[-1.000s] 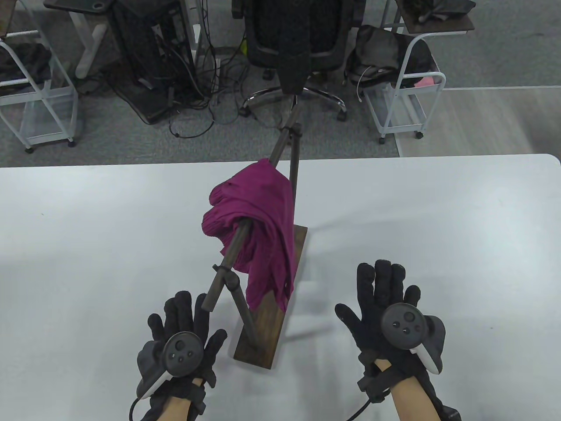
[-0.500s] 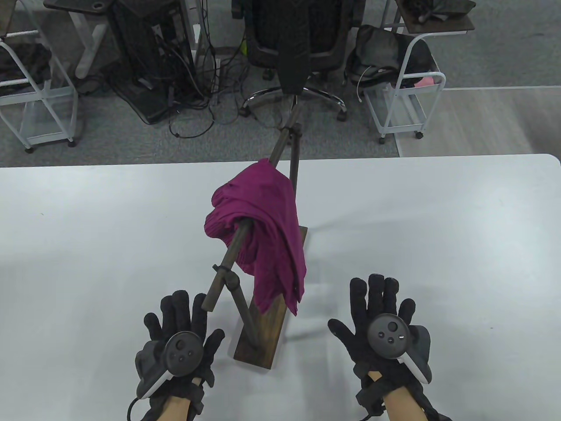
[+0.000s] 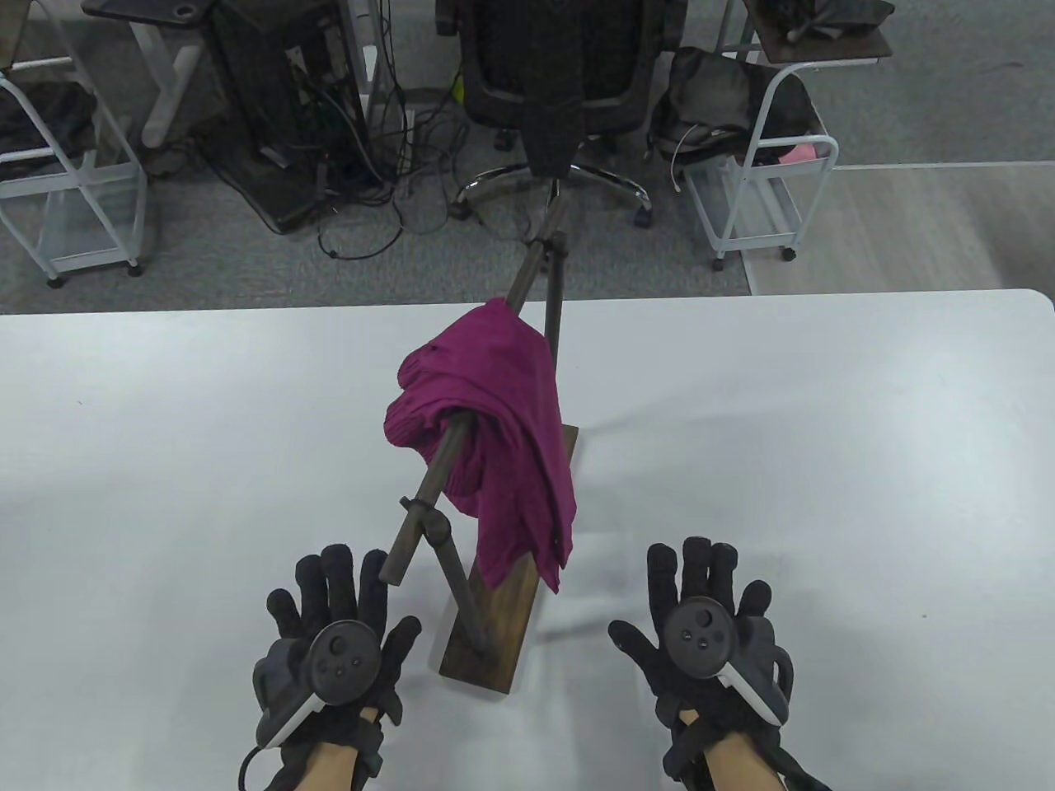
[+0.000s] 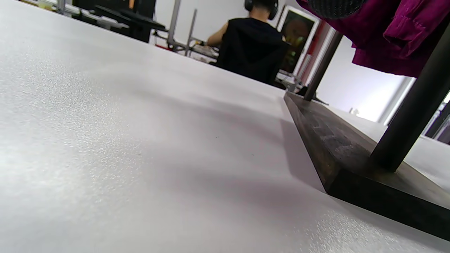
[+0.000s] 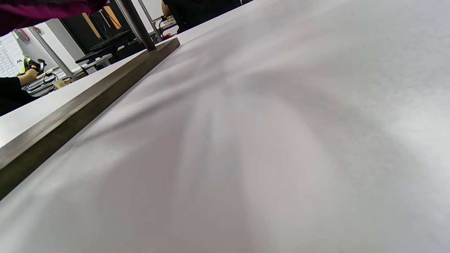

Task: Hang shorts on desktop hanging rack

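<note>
Magenta shorts [image 3: 503, 437] hang bunched over the dark horizontal bar [image 3: 429, 486] of the desktop rack, one leg trailing down over the wooden base [image 3: 494, 634]. The shorts also show in the left wrist view [image 4: 393, 38] above the base [image 4: 337, 140]. My left hand [image 3: 330, 601] lies flat with fingers spread on the white table, just left of the rack's near end, holding nothing. My right hand [image 3: 700, 593] lies flat with fingers spread to the right of the base, holding nothing. In the right wrist view the base [image 5: 88, 105] runs along the left.
The white table [image 3: 824, 453] spreads wide on both sides of the rack. Beyond its far edge stand an office chair [image 3: 560, 82], white wire carts [image 3: 758, 189] and tangled cables on the floor.
My right hand has drawn back toward the table's near edge and slightly left. The hanging leg of the shorts swung right, then settled. My left hand shifted slightly nearer.
</note>
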A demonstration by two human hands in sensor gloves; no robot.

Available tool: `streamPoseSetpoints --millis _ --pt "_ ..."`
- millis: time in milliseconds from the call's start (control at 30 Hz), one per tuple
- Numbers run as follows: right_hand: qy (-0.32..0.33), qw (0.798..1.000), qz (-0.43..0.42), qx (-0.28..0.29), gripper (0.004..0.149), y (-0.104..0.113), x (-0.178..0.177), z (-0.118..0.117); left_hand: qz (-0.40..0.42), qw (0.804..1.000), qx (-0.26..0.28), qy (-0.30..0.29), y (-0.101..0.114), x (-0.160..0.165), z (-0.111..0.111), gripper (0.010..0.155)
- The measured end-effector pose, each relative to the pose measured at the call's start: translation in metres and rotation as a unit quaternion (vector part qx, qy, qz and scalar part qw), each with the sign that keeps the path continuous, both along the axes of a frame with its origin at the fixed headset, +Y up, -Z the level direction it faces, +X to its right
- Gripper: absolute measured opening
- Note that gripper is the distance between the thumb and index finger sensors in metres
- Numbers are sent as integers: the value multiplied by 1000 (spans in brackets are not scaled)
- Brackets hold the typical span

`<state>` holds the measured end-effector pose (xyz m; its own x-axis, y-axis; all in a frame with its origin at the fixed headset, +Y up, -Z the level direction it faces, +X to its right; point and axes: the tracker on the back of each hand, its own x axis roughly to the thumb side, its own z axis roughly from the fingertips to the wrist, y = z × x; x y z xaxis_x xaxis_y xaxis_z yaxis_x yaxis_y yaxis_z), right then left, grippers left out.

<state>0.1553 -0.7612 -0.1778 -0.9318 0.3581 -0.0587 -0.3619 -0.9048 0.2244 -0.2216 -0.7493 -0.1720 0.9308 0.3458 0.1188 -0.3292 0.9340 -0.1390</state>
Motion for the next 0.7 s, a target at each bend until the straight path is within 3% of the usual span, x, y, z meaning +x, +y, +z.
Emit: streamPoseSetpoints --millis 700 --pt "-32 998 46 -33 85 -8 0 2 -13 1000 5 -4 2 2 0 79"
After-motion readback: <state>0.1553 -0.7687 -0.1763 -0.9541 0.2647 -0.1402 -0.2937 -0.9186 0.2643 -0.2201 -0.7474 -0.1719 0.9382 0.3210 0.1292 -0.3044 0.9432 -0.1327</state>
